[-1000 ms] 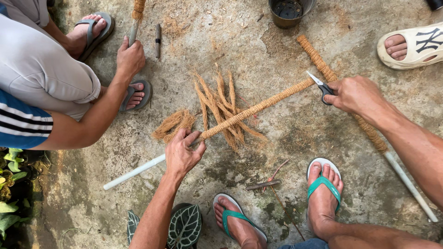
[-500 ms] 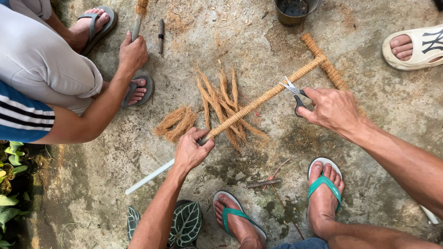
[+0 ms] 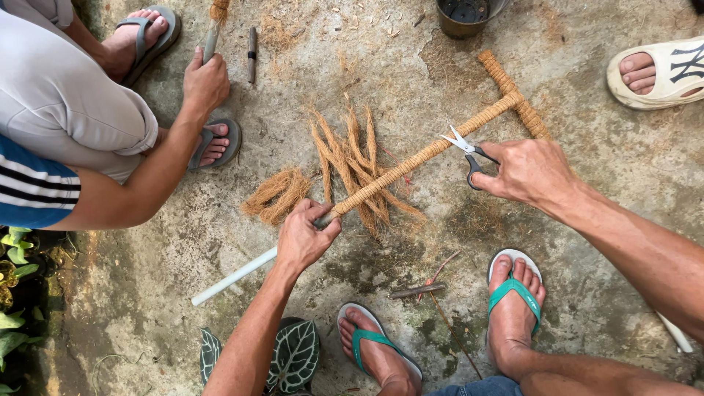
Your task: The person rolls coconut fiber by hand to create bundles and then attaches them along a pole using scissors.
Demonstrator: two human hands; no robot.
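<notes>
Left hand (image 3: 304, 238): closed around the white pipe (image 3: 235, 277), right where the coir-rope wrapping (image 3: 418, 156) begins.
Right hand (image 3: 524, 172): fingers through the handles of small scissors (image 3: 469, 150); blades parted, tips touching the wrapping.
Pipe position: lies diagonally on the concrete floor (image 3: 572, 242), bare end near-left, wrapped end far-right, meeting a second wrapped pole (image 3: 513, 92) crosswise.
Under the pipe: loose coir strands (image 3: 352, 158); small coir bundle (image 3: 279, 194) just left.
Far left: another person's hand (image 3: 205, 81) grips a separate stick (image 3: 211, 37).
Far centre: dark pot (image 3: 466, 15).
Near: feet in green flip-flops (image 3: 517, 293), patterned leaf (image 3: 293, 356).
</notes>
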